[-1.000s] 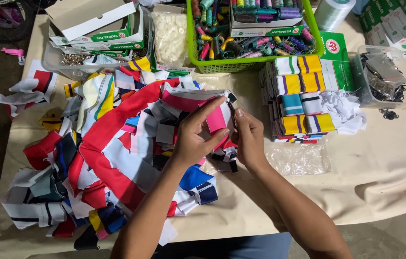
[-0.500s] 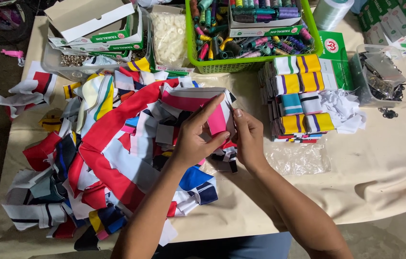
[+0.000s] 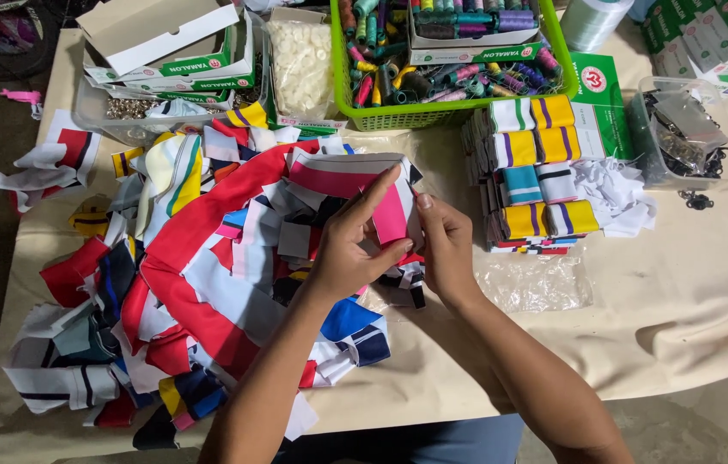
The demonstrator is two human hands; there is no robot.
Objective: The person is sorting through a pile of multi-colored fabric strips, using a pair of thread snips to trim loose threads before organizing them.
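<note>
Here both hands (image 3: pixel 398 236) pinch pink striped fabric (image 3: pixel 373 193).

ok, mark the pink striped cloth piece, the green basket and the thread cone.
pink striped cloth piece (image 3: pixel 391 215), head view, pink band by the fingers
green basket (image 3: pixel 450 116), head view, front wall
thread cone (image 3: pixel 592 21), head view, side

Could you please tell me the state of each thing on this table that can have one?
Pink striped knit piece: held up by left hand and right hand.
Knit pieces pile: loose, jumbled.
Folded knit stack: neat.
White cardboard box: lid open.
Green basket: full of thread spools.
Clear plastic tub: uncovered.
</note>
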